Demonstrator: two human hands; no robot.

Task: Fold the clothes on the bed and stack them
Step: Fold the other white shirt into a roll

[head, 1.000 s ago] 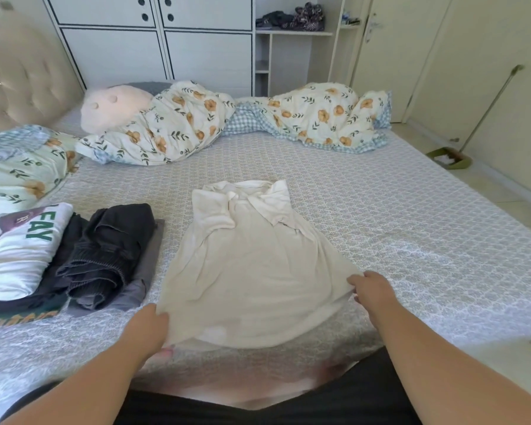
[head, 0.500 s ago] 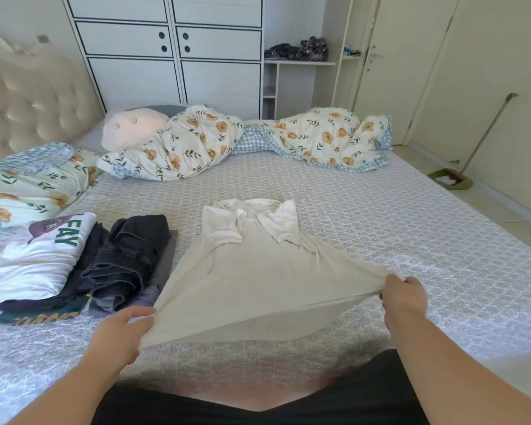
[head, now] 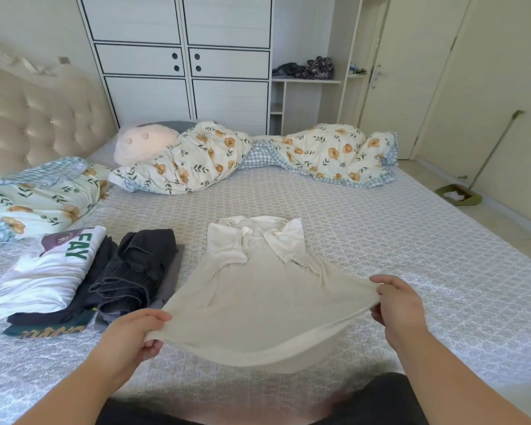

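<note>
A cream collared shirt [head: 258,289] lies spread on the bed [head: 396,256], collar at the far end with both sleeves folded in over the chest. My left hand [head: 132,342] pinches the hem's left corner. My right hand [head: 399,305] grips the hem's right corner. Between them the hem is lifted off the sheet and sags in the middle. To the left lies a pile of folded clothes: a white printed T-shirt [head: 46,271] and dark jeans [head: 138,271] on darker garments.
A rolled floral duvet [head: 258,157] and a pink plush pillow [head: 144,145] lie along the far side. A floral pillow [head: 37,197] sits at the left by the padded headboard. A white wardrobe stands behind. A broom and dustpan [head: 457,194] are on the floor at the right.
Both hands have lifted the shirt's hem off the sheet and carried it forward, toward the collar. The camera has tilted upward.
</note>
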